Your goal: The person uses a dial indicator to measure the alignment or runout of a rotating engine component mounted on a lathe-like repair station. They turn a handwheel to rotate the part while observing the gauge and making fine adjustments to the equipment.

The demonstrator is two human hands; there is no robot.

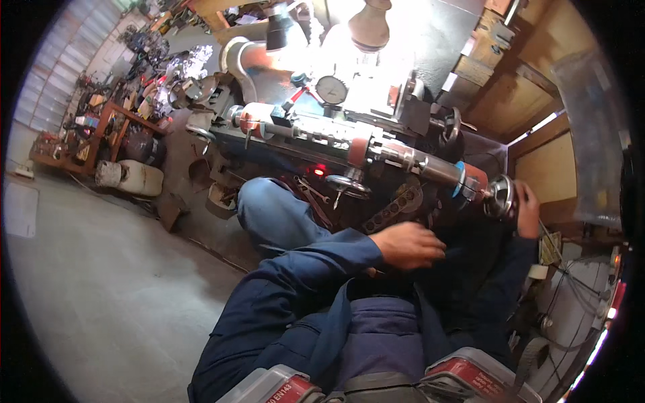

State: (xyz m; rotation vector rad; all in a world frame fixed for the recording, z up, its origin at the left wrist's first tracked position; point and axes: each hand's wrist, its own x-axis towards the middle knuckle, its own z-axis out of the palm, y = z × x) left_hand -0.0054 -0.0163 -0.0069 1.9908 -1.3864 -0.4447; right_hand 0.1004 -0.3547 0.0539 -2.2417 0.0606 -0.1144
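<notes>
The floor (101, 289) is smooth, grey and lightly marked, extending across the lower left. A pale corrugated sheet wall (57, 64) bounds the far left; near it stand a reddish-brown open frame (138, 119) and a dense heap of mixed parts (144, 87). To the right, a brown wooden panelled wall (561, 33) shows a narrow bright gap (543, 123), with a grey plastic-like sheet (594, 148) alongside. Intense white glare (423, 40) lights the top centre.

On the left, a grey floor (114, 275) runs back to a whitish, rounded container (141, 179), with a reddish-brown frame (105, 122) near it. Farther off, a jumble of mixed parts (149, 87) spreads near a ribbed wall (60, 70). At right, wooden panels (547, 173) stand beside a hazy plastic sheet (594, 138).
</notes>
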